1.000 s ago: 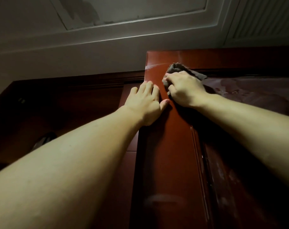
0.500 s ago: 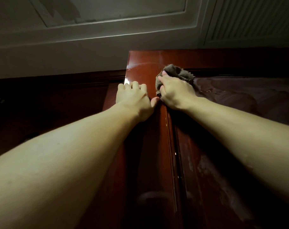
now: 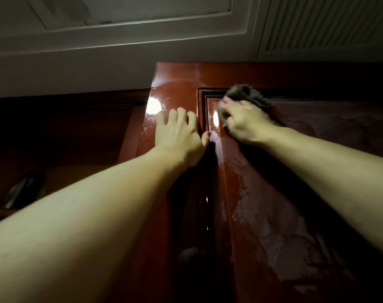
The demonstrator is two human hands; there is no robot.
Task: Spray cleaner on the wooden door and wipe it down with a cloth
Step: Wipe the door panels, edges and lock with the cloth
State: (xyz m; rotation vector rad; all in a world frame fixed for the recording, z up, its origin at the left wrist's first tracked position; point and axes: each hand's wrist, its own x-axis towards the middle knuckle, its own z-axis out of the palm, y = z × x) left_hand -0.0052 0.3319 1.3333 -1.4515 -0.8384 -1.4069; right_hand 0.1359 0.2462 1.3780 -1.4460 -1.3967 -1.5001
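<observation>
The reddish-brown wooden door (image 3: 177, 88) rises in front of me, glossy near its top left corner and streaked with pale cleaner lower on the right panel. My left hand (image 3: 179, 134) lies flat on the door's left stile, fingers spread. A bunched grey cloth (image 3: 245, 94) sits at the top left corner of the recessed panel, gripped by my right hand (image 3: 243, 123), which presses it against the wood. No spray bottle shows.
The white ceiling (image 3: 120, 36) with its moulding runs just above the door top, and a slatted vent panel (image 3: 328, 22) is at upper right. A dark wooden frame (image 3: 66, 127) stands to the left, with a dim shiny object (image 3: 22, 191) low beside it.
My right hand has slid the cloth rightward from the stile onto the panel's corner. My left hand stays pressed on the stile, fingers now more spread. The view shifted left.
</observation>
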